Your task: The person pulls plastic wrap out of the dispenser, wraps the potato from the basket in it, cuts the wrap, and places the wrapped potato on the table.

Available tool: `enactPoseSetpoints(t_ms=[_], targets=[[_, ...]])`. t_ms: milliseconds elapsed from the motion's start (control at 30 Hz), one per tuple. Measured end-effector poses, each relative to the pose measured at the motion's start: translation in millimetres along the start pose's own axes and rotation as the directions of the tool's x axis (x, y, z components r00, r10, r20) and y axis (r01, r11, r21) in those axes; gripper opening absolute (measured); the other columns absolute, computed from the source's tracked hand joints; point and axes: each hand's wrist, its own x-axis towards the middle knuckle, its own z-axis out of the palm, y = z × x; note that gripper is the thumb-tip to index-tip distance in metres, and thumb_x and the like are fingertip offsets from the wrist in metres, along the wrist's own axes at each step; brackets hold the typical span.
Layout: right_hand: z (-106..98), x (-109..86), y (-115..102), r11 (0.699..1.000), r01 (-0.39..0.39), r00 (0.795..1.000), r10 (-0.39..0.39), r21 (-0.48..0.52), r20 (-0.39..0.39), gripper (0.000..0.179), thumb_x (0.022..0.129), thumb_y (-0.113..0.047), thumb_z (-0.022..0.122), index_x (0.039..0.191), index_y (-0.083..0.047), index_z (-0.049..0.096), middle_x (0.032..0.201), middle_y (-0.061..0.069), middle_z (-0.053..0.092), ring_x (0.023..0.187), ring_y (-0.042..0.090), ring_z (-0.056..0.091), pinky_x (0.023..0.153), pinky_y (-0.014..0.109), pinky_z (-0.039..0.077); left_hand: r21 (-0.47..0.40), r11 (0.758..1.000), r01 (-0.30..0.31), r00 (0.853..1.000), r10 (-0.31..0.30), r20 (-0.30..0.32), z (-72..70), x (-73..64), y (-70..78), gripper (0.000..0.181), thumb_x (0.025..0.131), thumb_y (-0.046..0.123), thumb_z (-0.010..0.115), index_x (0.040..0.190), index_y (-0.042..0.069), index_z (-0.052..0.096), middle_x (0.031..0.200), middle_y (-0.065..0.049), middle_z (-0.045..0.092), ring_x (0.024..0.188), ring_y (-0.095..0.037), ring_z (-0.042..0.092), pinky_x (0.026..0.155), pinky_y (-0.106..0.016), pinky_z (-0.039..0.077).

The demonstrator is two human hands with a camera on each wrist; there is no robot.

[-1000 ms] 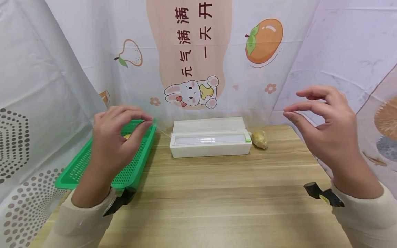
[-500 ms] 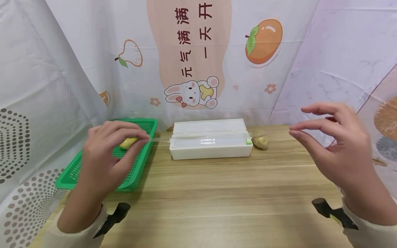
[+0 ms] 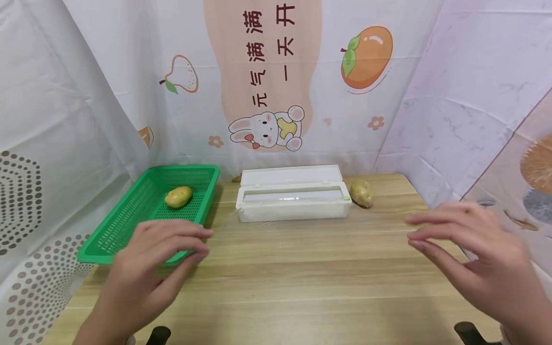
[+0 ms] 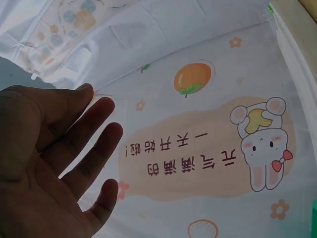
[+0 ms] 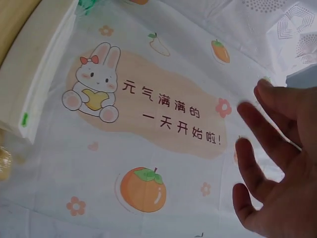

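A nearly invisible sheet of plastic wrap [image 3: 276, 230] shows as faint wrinkles and glints before the white wrap dispenser box [image 3: 295, 211], whose lid is up. My left hand [image 3: 151, 270] pinches the wrap at the left between thumb and fingertips; a thin strand shows at those fingertips in the left wrist view. Across from it, my right hand [image 3: 483, 256] holds thumb and forefinger together at the wrap's other side, where the film is hard to see. A potato [image 3: 178, 197] lies in the green basket [image 3: 211, 191], and a wrapped potato [image 3: 361, 193] sits right of the box.
The wooden table [image 3: 319, 292] stretches in front of the box. A printed curtain [image 3: 189, 124] hangs behind it and others close off both sides. The basket stands at the table's left, beyond my left hand.
Both hands have come down and toward me, drawing the wrap off the box. The potato in the basket is now uncovered to view. Box, basket and wrapped potato stay put.
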Motion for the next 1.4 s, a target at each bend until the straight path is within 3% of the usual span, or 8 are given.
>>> enactPoseSetpoints(t_ms=[267, 333, 567, 667, 767, 900, 1067, 1400], targets=[[-3, -39.1, -2, 0.984, -0.010, 0.982, -0.023, 0.176, 0.189, 0.013, 0.084, -0.011, 0.073, 0.091, 0.000, 0.072, 0.089, 0.005, 0.070, 0.091, 0.015, 0.057, 0.090, 0.017, 0.036, -0.223, 0.973, -0.061, 0.991, 0.086, 0.100, 12.8, -41.4, -4.0, 0.009, 0.086, 0.007, 0.068, 0.094, 0.002, 0.069, 0.098, -0.004, 0.070, 0.091, -0.016, 0.065, 0.090, -0.025, 0.034], [-3, -48.0, -2, 0.984, -0.022, 0.970, -0.022, 0.176, 0.241, 0.011, 0.083, -0.010, 0.073, 0.092, -0.003, 0.072, 0.089, 0.001, 0.069, 0.089, 0.011, 0.056, 0.087, 0.015, 0.036, -0.252, 0.967, -0.037, 0.987, 0.074, 0.139, 17.0, -49.1, -3.3, 0.011, 0.086, 0.006, 0.069, 0.097, 0.004, 0.068, 0.097, 0.000, 0.070, 0.088, -0.011, 0.064, 0.088, -0.024, 0.034], [4, -85.9, 4, 0.990, -0.112, 0.878, 0.061, 0.081, 0.474, 0.028, 0.078, -0.017, 0.078, 0.100, -0.028, 0.066, 0.094, -0.021, 0.061, 0.087, -0.004, 0.051, 0.081, 0.014, 0.034, -0.256, 0.962, 0.094, 0.956, -0.016, 0.292, 31.1, -84.7, -9.8, 0.030, 0.078, 0.004, 0.075, 0.101, 0.021, 0.065, 0.095, 0.014, 0.066, 0.086, -0.002, 0.061, 0.084, -0.020, 0.033], [11, -102.5, 9, 0.988, -0.139, 0.844, 0.086, 0.061, 0.529, 0.038, 0.073, -0.014, 0.081, 0.101, -0.033, 0.062, 0.094, -0.025, 0.058, 0.087, -0.007, 0.049, 0.083, 0.015, 0.032, -0.251, 0.953, 0.167, 0.919, -0.058, 0.391, 37.8, -103.1, -16.2, 0.035, 0.078, 0.005, 0.076, 0.102, 0.027, 0.063, 0.097, 0.018, 0.065, 0.089, 0.000, 0.060, 0.083, -0.019, 0.035], [18, -116.2, 14, 0.983, -0.181, 0.801, 0.122, 0.042, 0.586, 0.039, 0.075, -0.015, 0.080, 0.100, -0.037, 0.060, 0.093, -0.027, 0.057, 0.086, -0.008, 0.049, 0.082, 0.015, 0.030, -0.204, 0.944, 0.260, 0.852, -0.125, 0.508, 44.8, -117.4, -20.7, 0.031, 0.083, 0.012, 0.073, 0.101, 0.034, 0.061, 0.098, 0.024, 0.063, 0.091, 0.005, 0.058, 0.082, -0.020, 0.037], [25, -131.7, 17, 0.963, -0.268, 0.710, 0.223, -0.036, 0.668, 0.030, 0.081, -0.021, 0.075, 0.095, -0.042, 0.059, 0.090, -0.029, 0.057, 0.081, -0.006, 0.049, 0.074, 0.015, 0.033, -0.143, 0.936, 0.322, 0.774, -0.173, 0.609, 56.5, -130.0, -23.8, 0.019, 0.089, 0.022, 0.068, 0.097, 0.038, 0.062, 0.096, 0.028, 0.062, 0.090, 0.009, 0.056, 0.078, -0.023, 0.040], [36, -145.5, 21, 0.924, -0.372, 0.589, 0.305, -0.084, 0.748, 0.024, 0.084, -0.023, 0.072, 0.088, -0.043, 0.060, 0.085, -0.030, 0.056, 0.078, -0.006, 0.048, 0.066, 0.019, 0.039, -0.126, 0.924, 0.360, 0.714, -0.186, 0.675, 70.0, -139.8, -25.8, 0.011, 0.090, 0.027, 0.066, 0.094, 0.037, 0.064, 0.092, 0.029, 0.061, 0.087, 0.009, 0.055, 0.075, -0.023, 0.040], [48, -155.7, 27, 0.861, -0.508, 0.519, 0.275, 0.033, 0.809, 0.019, 0.089, -0.018, 0.067, 0.088, -0.037, 0.062, 0.084, -0.023, 0.059, 0.074, -0.007, 0.053, 0.063, 0.015, 0.045, -0.078, 0.887, 0.455, 0.603, -0.243, 0.760, 84.7, -150.0, -31.7, 0.009, 0.089, 0.028, 0.067, 0.094, 0.035, 0.070, 0.088, 0.028, 0.063, 0.082, 0.010, 0.055, 0.073, -0.019, 0.046]])
